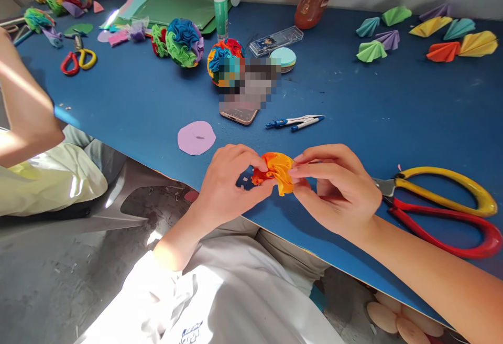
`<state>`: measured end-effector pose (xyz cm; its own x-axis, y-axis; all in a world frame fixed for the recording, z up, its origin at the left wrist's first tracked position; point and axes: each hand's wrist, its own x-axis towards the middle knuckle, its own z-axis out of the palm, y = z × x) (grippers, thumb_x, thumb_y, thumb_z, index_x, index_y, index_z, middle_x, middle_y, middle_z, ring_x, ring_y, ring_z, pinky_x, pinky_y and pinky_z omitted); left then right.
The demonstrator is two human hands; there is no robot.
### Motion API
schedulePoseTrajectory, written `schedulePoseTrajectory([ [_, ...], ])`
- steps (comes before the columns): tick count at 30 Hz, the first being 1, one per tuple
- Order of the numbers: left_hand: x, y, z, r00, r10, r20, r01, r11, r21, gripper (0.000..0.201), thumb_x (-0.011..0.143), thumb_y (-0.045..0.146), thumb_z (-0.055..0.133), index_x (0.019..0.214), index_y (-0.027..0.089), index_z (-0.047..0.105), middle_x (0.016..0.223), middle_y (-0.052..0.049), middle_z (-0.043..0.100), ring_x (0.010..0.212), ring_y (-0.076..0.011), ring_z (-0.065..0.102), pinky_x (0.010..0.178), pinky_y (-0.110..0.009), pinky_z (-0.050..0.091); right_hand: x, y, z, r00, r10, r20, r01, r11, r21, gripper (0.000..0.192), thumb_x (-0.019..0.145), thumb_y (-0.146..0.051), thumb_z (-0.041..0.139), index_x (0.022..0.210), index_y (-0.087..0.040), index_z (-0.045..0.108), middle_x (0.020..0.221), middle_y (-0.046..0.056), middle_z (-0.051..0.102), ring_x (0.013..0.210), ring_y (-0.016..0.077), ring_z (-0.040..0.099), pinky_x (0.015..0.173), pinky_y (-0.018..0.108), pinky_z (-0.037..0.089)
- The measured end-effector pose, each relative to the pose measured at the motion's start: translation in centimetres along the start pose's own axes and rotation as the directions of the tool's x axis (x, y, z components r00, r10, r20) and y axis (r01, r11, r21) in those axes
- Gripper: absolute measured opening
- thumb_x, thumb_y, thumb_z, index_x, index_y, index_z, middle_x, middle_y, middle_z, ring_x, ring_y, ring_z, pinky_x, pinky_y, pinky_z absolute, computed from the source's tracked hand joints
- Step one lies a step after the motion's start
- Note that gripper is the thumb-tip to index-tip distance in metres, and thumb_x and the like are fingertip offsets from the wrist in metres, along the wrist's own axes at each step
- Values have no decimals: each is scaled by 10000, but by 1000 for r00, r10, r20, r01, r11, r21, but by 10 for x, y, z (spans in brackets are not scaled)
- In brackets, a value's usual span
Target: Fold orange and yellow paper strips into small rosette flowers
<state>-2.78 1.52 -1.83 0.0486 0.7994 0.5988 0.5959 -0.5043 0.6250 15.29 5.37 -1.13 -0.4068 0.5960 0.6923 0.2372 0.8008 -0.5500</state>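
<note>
I see left hand (226, 184) and right hand (338, 189) both pinching the orange paper flower (276, 171) at the near table (393, 124) edge, scissors (444, 207) just right.

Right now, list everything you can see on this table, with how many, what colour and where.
Ruffled paper piece: one, orange, pinched between both hands.
Paper circle: one, lilac, left of the hands.
Compass: one, blue, mid table.
Phone: one, partly blurred, centre.
Large scissors: one, yellow and red handles, right edge.
Small scissors: one, red and yellow, far left.
Paper balls: at least two, multicoloured, rear centre.
Glue stick: one, green, rear.
Folded paper fans: about ten, mixed colours, rear right.
Table: blue.
Another person's arm: far left.
Left hand, right hand: holding the orange piece.
</note>
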Motion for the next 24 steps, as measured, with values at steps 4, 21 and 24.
schedulePoseTrajectory([
  [4, 1, 1, 1, 999, 34, -25, -33, 999, 15, 111, 718, 134, 685, 739, 200, 599, 793, 7, 627, 761, -125, 584, 708, -270, 462, 0, 0, 0, 1000, -5, 0, 5, 1000, 14, 386, 775, -14, 614, 961, -352, 640, 951, 24, 595, 744, 170, 604, 566, 327, 537],
  [21, 2, -3, 1, 984, 161, -70, -158, 986, 54, 23, 817, 201, 699, 803, 212, 685, 803, 2, 677, 741, -114, 600, 764, -307, 435, 1, 2, -2, 987, -141, 79, 148, 985, -87, 274, 802, -32, 621, 953, -261, 606, 962, 43, 624, 648, 105, 601, 537, 262, 526],
  [24, 2, -4, 1, 987, 154, -52, -153, 988, 28, 36, 829, 197, 686, 795, 209, 694, 792, -1, 676, 730, -112, 591, 762, -308, 430, 1, 1, -2, 988, -131, 79, 139, 986, -98, 270, 800, -32, 626, 944, -260, 604, 950, 45, 628, 678, 119, 615, 518, 255, 519],
])
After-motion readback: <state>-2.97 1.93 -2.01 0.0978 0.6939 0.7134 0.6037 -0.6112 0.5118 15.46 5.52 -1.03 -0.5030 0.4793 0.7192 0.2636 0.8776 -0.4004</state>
